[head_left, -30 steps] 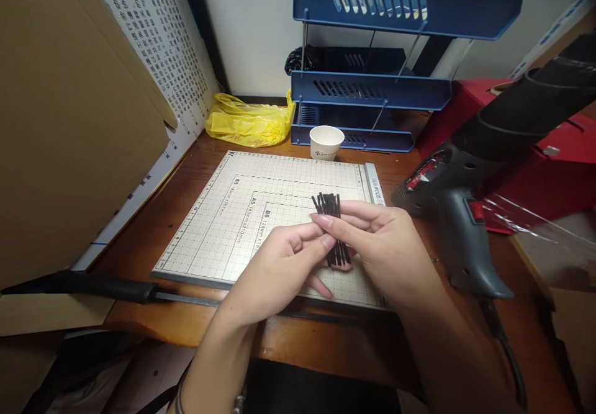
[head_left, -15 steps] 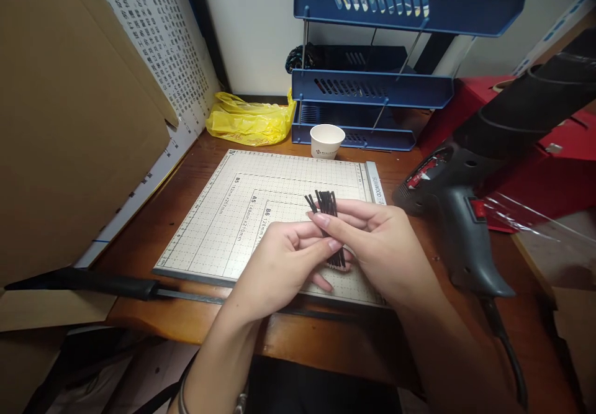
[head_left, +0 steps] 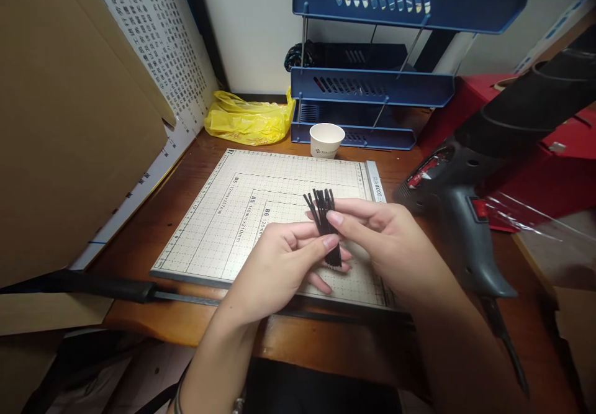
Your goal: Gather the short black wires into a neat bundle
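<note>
A bundle of thin black strips (head_left: 326, 225), fanned a little at the top, stands nearly upright between my two hands. My left hand (head_left: 286, 262) pinches its lower part, thumb in front and fingers behind. Against the upper right side of the bundle, my right hand (head_left: 388, 237) presses its thumb, with the index finger behind. Both hands are above the paper trimmer (head_left: 212, 228), whose pale board has printed grid lines and size marks. What exactly the strips are made of I cannot tell.
The trimmer's black handle (head_left: 125, 291) sticks out at the left. Behind the board stand a white paper cup (head_left: 326, 141), a yellow plastic bag (head_left: 249, 119) and a blue tiered tray (head_left: 372, 85). A heat gun (head_left: 477, 215) is close on the right, by a red box (head_left: 526, 172).
My right thumb has shifted slightly right, uncovering more of the bundle. Some strips at the top lean a bit further left. My left hand keeps its pinch.
</note>
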`<action>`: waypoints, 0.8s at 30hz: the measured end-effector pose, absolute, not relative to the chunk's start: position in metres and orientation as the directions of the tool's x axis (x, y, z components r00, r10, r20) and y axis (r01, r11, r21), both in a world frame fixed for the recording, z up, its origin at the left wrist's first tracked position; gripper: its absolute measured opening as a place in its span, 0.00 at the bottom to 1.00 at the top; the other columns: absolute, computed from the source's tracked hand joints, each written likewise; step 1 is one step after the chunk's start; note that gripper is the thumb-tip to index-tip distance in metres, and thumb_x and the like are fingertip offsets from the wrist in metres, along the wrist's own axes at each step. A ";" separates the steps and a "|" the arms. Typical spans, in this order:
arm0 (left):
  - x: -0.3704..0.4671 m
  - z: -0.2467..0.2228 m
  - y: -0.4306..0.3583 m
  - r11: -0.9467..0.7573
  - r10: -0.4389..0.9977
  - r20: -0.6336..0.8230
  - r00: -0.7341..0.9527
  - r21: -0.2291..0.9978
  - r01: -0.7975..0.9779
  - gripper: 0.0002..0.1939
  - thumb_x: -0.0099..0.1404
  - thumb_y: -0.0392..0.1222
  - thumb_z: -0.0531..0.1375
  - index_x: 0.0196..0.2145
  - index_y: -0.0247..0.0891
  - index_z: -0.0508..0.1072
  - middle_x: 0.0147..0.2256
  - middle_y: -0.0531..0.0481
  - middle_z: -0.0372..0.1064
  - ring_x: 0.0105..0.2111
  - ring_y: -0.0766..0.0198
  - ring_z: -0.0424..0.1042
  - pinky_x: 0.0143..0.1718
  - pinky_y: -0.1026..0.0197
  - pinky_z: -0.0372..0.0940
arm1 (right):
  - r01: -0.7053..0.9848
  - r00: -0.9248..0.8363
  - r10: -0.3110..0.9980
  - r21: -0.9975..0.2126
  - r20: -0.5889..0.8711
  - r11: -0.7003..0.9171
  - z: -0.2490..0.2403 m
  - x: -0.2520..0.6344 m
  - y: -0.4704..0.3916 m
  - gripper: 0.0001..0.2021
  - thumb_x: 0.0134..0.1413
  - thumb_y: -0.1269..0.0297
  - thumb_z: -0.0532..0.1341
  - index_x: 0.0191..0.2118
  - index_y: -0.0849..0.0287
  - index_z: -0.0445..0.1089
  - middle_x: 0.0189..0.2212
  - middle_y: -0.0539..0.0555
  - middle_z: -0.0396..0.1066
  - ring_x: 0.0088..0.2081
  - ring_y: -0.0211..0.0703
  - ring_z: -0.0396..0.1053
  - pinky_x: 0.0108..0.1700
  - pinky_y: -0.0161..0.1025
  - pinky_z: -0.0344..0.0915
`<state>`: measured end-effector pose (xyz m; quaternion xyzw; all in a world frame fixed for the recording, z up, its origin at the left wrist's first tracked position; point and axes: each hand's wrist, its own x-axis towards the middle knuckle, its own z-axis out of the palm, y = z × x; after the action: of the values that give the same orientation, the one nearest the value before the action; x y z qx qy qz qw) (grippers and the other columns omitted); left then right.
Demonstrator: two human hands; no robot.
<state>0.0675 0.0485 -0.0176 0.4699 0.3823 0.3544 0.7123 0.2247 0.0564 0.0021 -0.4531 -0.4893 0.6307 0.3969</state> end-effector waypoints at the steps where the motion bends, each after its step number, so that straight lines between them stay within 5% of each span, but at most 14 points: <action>1: 0.068 -0.018 0.048 0.308 0.864 -0.212 0.456 0.940 -0.147 0.14 0.64 0.45 0.64 0.39 0.30 0.79 0.35 0.43 0.74 0.32 0.63 0.74 0.26 0.69 0.71 | -0.067 -0.254 0.949 -0.976 -0.186 -0.209 0.003 0.224 0.056 0.09 0.56 0.62 0.66 0.36 0.64 0.76 0.20 0.48 0.66 0.20 0.30 0.58 0.20 0.29 0.59; 7: 0.068 -0.016 0.048 0.326 0.857 -0.236 0.458 0.937 -0.127 0.15 0.64 0.47 0.64 0.38 0.30 0.79 0.35 0.43 0.74 0.32 0.63 0.74 0.26 0.69 0.71 | -0.073 -0.170 0.967 -0.976 -0.188 -0.203 0.007 0.221 0.056 0.08 0.50 0.64 0.69 0.36 0.62 0.79 0.18 0.48 0.69 0.18 0.33 0.61 0.19 0.32 0.61; 13: 0.067 -0.017 0.048 0.307 0.871 -0.222 0.439 0.942 -0.133 0.14 0.65 0.46 0.64 0.39 0.30 0.79 0.32 0.45 0.74 0.31 0.63 0.74 0.25 0.69 0.70 | -0.029 -0.050 0.985 -0.986 -0.163 -0.165 0.004 0.222 0.055 0.14 0.43 0.61 0.72 0.37 0.61 0.78 0.27 0.54 0.76 0.20 0.37 0.67 0.22 0.35 0.66; 24: 0.068 -0.018 0.047 0.309 0.871 -0.220 0.440 0.940 -0.141 0.13 0.66 0.46 0.63 0.38 0.32 0.79 0.32 0.46 0.73 0.32 0.63 0.75 0.25 0.69 0.71 | 0.082 0.036 0.998 -0.995 -0.048 -0.051 0.003 0.222 0.056 0.12 0.47 0.57 0.71 0.35 0.59 0.78 0.23 0.51 0.73 0.22 0.38 0.69 0.22 0.33 0.66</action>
<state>0.0677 0.0471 -0.0183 0.4667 0.3907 0.3571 0.7085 0.2218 0.0560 0.0027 -0.5409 -0.4992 0.4826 0.4746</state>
